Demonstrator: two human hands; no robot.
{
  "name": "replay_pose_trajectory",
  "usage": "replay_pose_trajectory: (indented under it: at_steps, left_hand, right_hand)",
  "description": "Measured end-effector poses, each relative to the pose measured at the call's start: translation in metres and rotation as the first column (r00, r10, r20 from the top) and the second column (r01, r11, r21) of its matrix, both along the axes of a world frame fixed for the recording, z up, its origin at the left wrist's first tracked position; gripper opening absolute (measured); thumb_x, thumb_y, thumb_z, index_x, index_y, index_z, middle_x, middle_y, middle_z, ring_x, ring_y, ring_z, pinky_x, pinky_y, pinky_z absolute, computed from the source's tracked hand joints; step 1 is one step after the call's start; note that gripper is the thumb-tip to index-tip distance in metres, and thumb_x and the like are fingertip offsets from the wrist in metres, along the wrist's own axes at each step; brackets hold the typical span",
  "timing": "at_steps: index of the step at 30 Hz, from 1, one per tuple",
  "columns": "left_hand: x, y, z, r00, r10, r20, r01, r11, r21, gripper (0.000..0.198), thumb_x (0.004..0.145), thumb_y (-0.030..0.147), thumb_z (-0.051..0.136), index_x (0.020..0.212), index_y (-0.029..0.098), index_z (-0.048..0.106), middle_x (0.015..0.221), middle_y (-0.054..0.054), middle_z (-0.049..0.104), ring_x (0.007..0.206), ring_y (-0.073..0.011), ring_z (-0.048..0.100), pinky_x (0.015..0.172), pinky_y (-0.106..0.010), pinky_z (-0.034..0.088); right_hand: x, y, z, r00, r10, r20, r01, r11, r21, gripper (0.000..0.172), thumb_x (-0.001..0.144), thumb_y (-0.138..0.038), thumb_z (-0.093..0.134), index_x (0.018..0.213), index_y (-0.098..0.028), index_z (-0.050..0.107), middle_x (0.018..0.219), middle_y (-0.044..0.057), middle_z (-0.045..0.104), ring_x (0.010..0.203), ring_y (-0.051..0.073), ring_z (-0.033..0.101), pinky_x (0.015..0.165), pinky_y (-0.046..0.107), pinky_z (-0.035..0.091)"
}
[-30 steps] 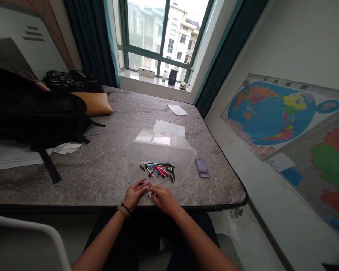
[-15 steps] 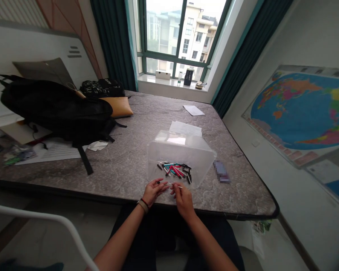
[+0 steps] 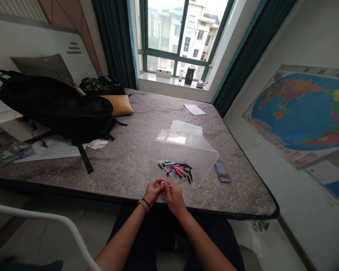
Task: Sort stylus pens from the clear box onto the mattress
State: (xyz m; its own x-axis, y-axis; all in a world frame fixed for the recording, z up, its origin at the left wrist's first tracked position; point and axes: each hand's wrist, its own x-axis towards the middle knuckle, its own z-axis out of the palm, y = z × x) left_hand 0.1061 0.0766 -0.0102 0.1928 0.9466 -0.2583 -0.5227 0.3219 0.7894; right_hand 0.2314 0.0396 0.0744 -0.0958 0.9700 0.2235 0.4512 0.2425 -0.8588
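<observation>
Slim white rod (image 3: pixel 170 185), nearly level, near small black piece (image 3: pixel 159 182)

Dk grn curtains (image 3: pixel 113 41) flank brt window (image 3: pixel 183 35).

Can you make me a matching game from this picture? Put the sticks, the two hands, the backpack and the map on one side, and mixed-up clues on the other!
Things:
1. Sticks
2. Left hand and right hand
3. Backpack
4. Map

Clues:
A. up on the wall
B. close together, near the box
C. pink, teal, white and black, inside the box
D. all black, left of the box in the picture

Pairs: 1-C, 2-B, 3-D, 4-A
</observation>
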Motion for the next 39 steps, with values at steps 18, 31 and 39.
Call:
replay_pose_trajectory:
  at_steps: [18,31,39]
  left_hand:
    - [0.001,0.001,-0.003,0.999,0.009,-0.046,-0.006,0.997,0.078,0.045,0.064,0.034,0.082,0.096,0.013,0.058,0.067,-0.002,0.068,0.057,-0.0123,0.064,0.054,-0.02,0.047]
    - [0.0,0.002,-0.01,0.996,-0.022,-0.083,0.032,0.992,0.121,0.049,0.068,0.034,0.079,0.107,0.012,0.06,0.083,-0.007,0.073,0.071,-0.0155,0.068,0.066,-0.024,0.052]
    - [0.001,0.0,-0.001,0.991,-0.012,-0.13,0.034,0.986,0.162,0.051,0.067,0.031,0.079,0.111,0.012,0.061,0.09,-0.009,0.075,0.083,-0.0198,0.071,0.076,-0.029,0.055]
  right_hand:
    - [-0.007,0.0,-0.006,0.999,0.015,0.041,-0.018,0.996,0.091,0.024,0.098,-0.027,0.04,0.097,-0.019,0.063,0.092,0.007,0.067,0.086,0.018,0.064,0.076,0.028,0.047]
    - [-0.003,-0.002,-0.009,0.999,0.001,0.053,-0.007,0.993,0.116,0.024,0.098,-0.026,0.039,0.1,-0.02,0.062,0.094,0.007,0.065,0.089,0.019,0.063,0.079,0.029,0.047]
    - [0.0,-0.006,-0.012,0.999,0.02,0.026,-0.023,0.992,0.125,0.025,0.098,-0.025,0.039,0.108,-0.022,0.061,0.1,0.007,0.065,0.095,0.019,0.063,0.084,0.031,0.05]
